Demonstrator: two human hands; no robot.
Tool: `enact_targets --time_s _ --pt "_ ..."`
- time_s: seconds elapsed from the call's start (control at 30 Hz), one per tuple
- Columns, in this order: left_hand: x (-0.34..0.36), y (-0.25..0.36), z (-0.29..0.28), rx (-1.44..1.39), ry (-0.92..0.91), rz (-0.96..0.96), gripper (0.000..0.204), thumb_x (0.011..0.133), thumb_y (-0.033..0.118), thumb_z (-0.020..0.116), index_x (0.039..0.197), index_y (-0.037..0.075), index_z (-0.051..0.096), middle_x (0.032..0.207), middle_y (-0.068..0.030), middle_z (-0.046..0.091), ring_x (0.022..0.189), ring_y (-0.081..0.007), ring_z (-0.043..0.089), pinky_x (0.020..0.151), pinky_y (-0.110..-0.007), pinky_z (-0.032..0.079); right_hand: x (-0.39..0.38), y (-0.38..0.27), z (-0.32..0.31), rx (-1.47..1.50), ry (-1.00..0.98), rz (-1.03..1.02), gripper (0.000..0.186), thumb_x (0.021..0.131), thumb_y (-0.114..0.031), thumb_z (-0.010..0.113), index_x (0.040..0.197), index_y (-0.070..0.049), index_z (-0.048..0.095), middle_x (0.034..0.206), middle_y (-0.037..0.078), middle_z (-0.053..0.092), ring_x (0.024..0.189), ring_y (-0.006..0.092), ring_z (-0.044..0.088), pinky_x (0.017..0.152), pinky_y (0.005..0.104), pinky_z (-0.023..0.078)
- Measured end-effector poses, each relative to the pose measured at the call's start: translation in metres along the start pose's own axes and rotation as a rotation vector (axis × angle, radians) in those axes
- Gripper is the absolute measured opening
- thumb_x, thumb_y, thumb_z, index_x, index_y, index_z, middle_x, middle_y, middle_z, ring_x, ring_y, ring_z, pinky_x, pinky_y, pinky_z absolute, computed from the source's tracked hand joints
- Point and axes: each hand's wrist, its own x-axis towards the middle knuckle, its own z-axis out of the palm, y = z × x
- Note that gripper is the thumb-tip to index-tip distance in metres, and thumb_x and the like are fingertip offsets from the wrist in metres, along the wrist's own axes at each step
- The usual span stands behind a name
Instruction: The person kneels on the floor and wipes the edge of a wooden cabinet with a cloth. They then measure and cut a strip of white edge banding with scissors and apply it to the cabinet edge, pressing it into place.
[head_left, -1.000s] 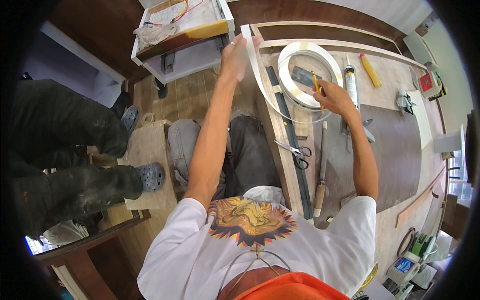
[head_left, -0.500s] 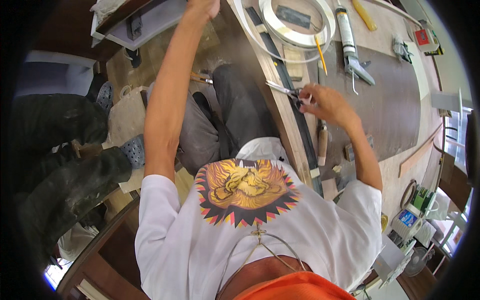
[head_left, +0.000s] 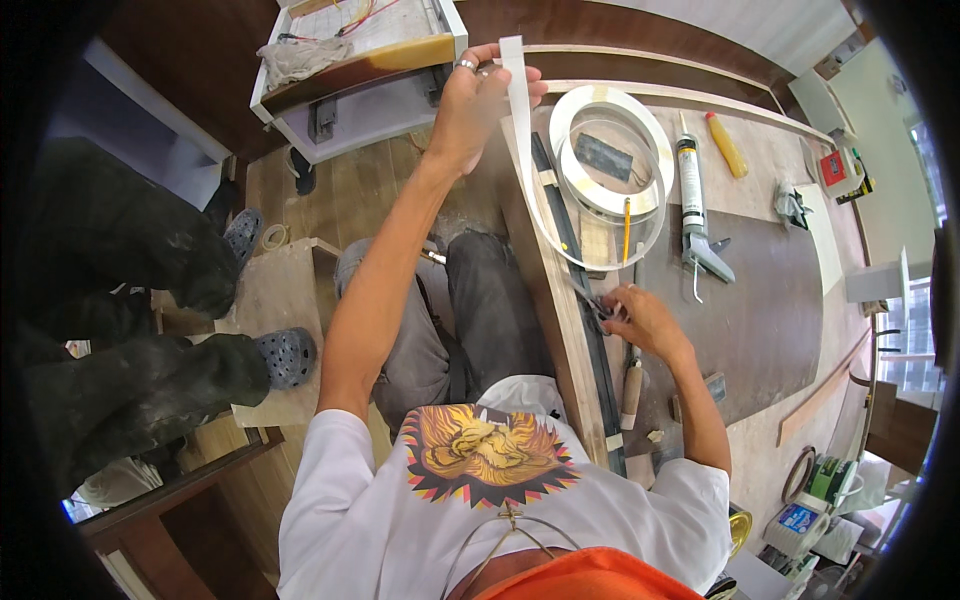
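Observation:
My left hand [head_left: 470, 115] grips the end of a white strip [head_left: 515, 80] at the top of the bench. The strip hangs in a loop to its white roll [head_left: 610, 100], which lies around a dark flat block [head_left: 602, 155]. My right hand [head_left: 640, 318] holds black-handled scissors [head_left: 598, 308] over a long dark bar [head_left: 600, 355]. A yellow pencil [head_left: 627, 230] lies by the roll's lower edge. To its right are a caulking gun [head_left: 707, 258] with a cartridge and a yellow tool [head_left: 725, 145]. A wooden-handled tool [head_left: 632, 395] lies below my right hand.
A dark board [head_left: 750, 310] lies on the workbench. A white drawer unit [head_left: 355, 130] with wires and cloth stands at the upper left. Another person's legs and clogs [head_left: 285, 358] are at the left, by a wooden board [head_left: 280, 295]. Tubs and containers [head_left: 800, 520] crowd the lower right.
My right hand has let go of the pencil, moved down the bench and taken hold of the scissors. My left hand still holds the strip.

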Motion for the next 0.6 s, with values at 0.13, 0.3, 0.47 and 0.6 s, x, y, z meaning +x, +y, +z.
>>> enact_targets --time_s 0.13,0.3,0.47,0.6 --pt "-0.009 0.011 -0.009 0.136 -0.02 0.024 0.042 0.105 0.003 0.041 0.146 0.005 0.035 0.123 -0.0205 0.065 0.112 -0.0294 0.07 0.095 -0.04 0.059 -0.002 0.014 0.007 0.119 -0.019 -0.012 0.026 0.082 -0.011 0.08 0.101 0.002 0.068 0.09 0.015 0.068 0.08 0.0281 0.069 0.074 0.0388 0.055" --pt "-0.035 0.022 -0.03 0.287 -0.073 -0.004 0.045 0.101 -0.001 0.042 0.145 0.006 0.036 0.121 -0.0209 0.063 0.112 -0.03 0.07 0.095 -0.042 0.06 -0.007 0.013 0.0 0.207 -0.116 0.076 0.026 0.081 -0.014 0.079 0.1 0.002 0.07 0.093 0.017 0.071 0.082 0.0288 0.069 0.075 0.0382 0.054" --pt "-0.073 0.033 -0.046 0.38 0.09 -0.014 0.044 0.098 -0.005 0.04 0.141 0.005 0.036 0.121 -0.0208 0.061 0.113 -0.0338 0.069 0.095 -0.044 0.06 -0.011 0.013 -0.027 0.411 -0.286 0.132 0.026 0.085 -0.008 0.069 0.11 -0.001 0.066 0.097 0.012 0.072 0.08 0.0137 0.066 0.065 0.0306 0.054" --pt "-0.107 0.037 -0.05 0.278 0.168 -0.007 0.041 0.099 -0.005 0.048 0.138 0.006 0.038 0.114 -0.0161 0.063 0.107 -0.0272 0.071 0.092 -0.038 0.059 -0.009 -0.03 -0.019 1.05 -0.08 -0.058 0.032 0.089 -0.007 0.065 0.12 -0.007 0.059 0.104 0.007 0.07 0.086 0.0088 0.064 0.065 0.0251 0.056"
